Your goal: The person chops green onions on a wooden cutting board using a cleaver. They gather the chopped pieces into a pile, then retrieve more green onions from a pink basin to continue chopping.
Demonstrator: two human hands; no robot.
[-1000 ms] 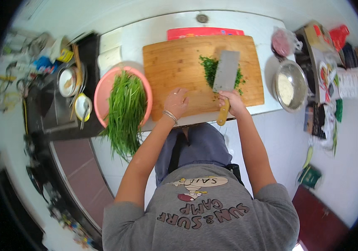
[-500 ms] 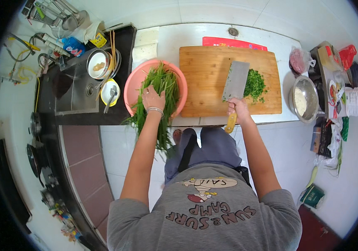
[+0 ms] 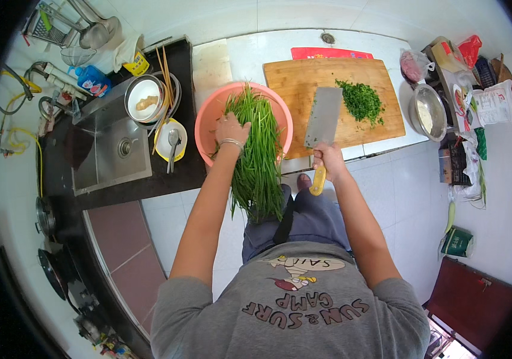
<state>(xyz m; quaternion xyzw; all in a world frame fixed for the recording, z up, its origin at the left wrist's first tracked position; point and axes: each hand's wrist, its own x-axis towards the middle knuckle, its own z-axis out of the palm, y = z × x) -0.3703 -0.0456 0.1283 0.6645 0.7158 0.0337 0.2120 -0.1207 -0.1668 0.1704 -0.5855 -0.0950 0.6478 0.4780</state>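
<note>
My left hand (image 3: 232, 130) rests on a large bunch of long green chives (image 3: 258, 155) in a pink basin (image 3: 204, 128). Its thumb stands apart from the fingers, whose tips are partly lost among the stalks. The chives hang over the basin's near rim. In my right hand (image 3: 329, 158) is a cleaver (image 3: 324, 116), gripped by its yellow handle. The broad blade is above the near part of a wooden cutting board (image 3: 292, 96). Finely chopped chives (image 3: 362, 103) form a pile on the board, just right of the blade.
A metal sink (image 3: 109, 161) is set in the dark counter at left, with stacked bowls (image 3: 143, 100), chopsticks (image 3: 165, 84) and a bowl holding a spoon (image 3: 172, 139) beside it. To the right of the board stand a metal bowl of flour-like powder (image 3: 428, 116) and bagged pink food (image 3: 413, 64).
My view has shifted, so the basin sits farther right in it. The chives lie more gathered, hanging over the near rim beside my left hand. My right hand still holds the cleaver.
</note>
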